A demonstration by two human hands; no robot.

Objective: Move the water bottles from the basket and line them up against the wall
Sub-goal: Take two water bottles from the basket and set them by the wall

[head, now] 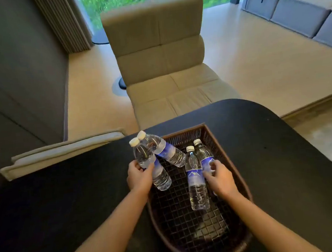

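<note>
Head view: grips the leftmost bottle (143, 155) in the left hand (139, 176), with fingers curled round its body and cap leaning over the rim of the basket (183, 133) on the black tabletop (68, 203); wraps right hand (221, 178) fingers round the label of the rightmost bottle (204, 155). Leaves one tilted bottle (167, 149) and one flat bottle (196, 183) lying inside. Likely calls for lifting both clear of the weave, holding mid-body without crushing, then standing them upright along the grey wall (18, 77).

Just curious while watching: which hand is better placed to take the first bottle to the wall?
Probably the left hand. It grips the leftmost bottle, leaning over the basket's left rim, nearest the dark wall. The right hand holds the rightmost bottle, farther from that wall.
</note>
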